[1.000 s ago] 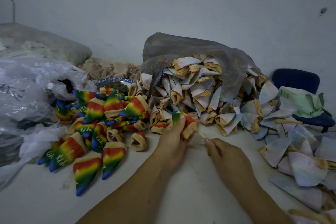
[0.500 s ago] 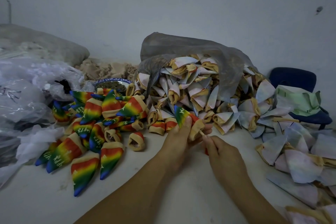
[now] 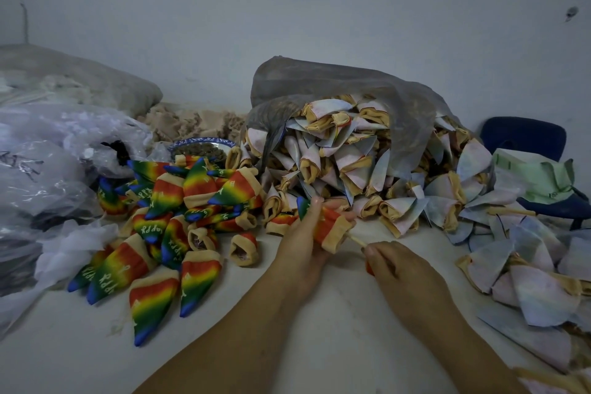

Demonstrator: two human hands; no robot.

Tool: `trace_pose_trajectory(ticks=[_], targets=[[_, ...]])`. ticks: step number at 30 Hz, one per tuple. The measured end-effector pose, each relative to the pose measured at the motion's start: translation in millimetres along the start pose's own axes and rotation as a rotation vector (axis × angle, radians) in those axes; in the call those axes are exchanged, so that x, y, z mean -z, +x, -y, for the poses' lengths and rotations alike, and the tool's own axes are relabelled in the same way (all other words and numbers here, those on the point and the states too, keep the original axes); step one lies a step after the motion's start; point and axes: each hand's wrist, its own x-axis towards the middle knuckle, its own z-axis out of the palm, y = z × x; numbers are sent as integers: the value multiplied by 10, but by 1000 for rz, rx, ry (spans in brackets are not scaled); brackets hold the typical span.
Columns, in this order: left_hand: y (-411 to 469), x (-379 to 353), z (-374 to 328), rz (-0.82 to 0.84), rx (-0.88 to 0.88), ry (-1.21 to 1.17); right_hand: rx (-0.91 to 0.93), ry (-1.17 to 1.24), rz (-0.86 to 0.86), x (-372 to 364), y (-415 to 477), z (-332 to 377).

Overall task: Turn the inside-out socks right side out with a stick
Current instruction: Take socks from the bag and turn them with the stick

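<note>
My left hand (image 3: pixel 302 243) grips a rainbow sock (image 3: pixel 329 227) with a tan cuff, its coloured side out. A thin pale stick (image 3: pixel 357 240) pokes out of the cuff, and my right hand (image 3: pixel 399 272) pinches its near end. Left of the hands lies a pile of rainbow socks (image 3: pixel 166 221), right side out. Behind and to the right lies a big heap of pale inside-out socks (image 3: pixel 351 163), spilling from a grey plastic bag (image 3: pixel 335 86).
More pale socks (image 3: pixel 527 278) are scattered at the right of the white table (image 3: pixel 224 355). Crumpled clear plastic bags (image 3: pixel 48 169) fill the left. A blue-rimmed bowl (image 3: pixel 201 145) stands behind the rainbow pile. A blue chair (image 3: pixel 524 141) carrying green cloth stands far right.
The sock in my left hand has shifted slightly right and shows more red and tan cuff. My right hand moved in, then drew back a little, exposing more of the stick.
</note>
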Motion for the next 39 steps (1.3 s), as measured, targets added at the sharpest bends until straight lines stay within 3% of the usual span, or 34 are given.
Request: trace_pose_trajectory(ticks=[8,15,23,27,31,39], targets=[[10,1,71,66,11,278,-13,-124,-112,124,40,-129],[-16,-18,131,173,-2,314,-45,-45,-117,78,38,-64],[7,-54,135,23,0,502,-105,-118,-99,-28,-37,43],[9,-40,111,63,10,453,-72,-109,-88,-12,3,0],[30,-6,98,3,35,341,26,-100,-164,28,33,-14],[7,38,102,30,37,465,2,-215,-148,54,22,-10]])
